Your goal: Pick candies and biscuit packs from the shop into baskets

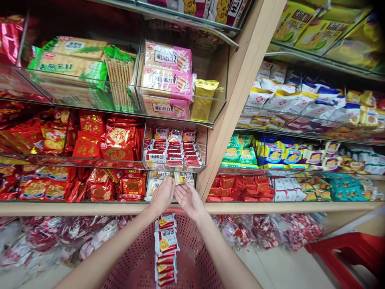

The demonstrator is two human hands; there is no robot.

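Note:
My left hand [163, 195] reaches to the lowest shelf with its fingers bent and pressed together; what they hold, if anything, is hidden. Beside it, my right hand [190, 200] is turned partly palm up, its fingers stretched out and nearly touching the left fingertips. Both are at white cracker packets [185, 177], which they partly cover. Below my wrists stands a red perforated basket [126, 261]. Inside it, small red-and-white cracker packets [167, 241] form a row. Similar packets [156, 156] fill the clear bin just above my hands.
A wooden upright [231, 100] divides the shelves. Pink soda cracker packs [167, 76] and red snack packets [117, 140] fill clear-fronted bins. A wooden ledge [255, 208] runs along the front. Bagged goods [267, 230] lie beneath it, and a red stool [345, 253] stands at right.

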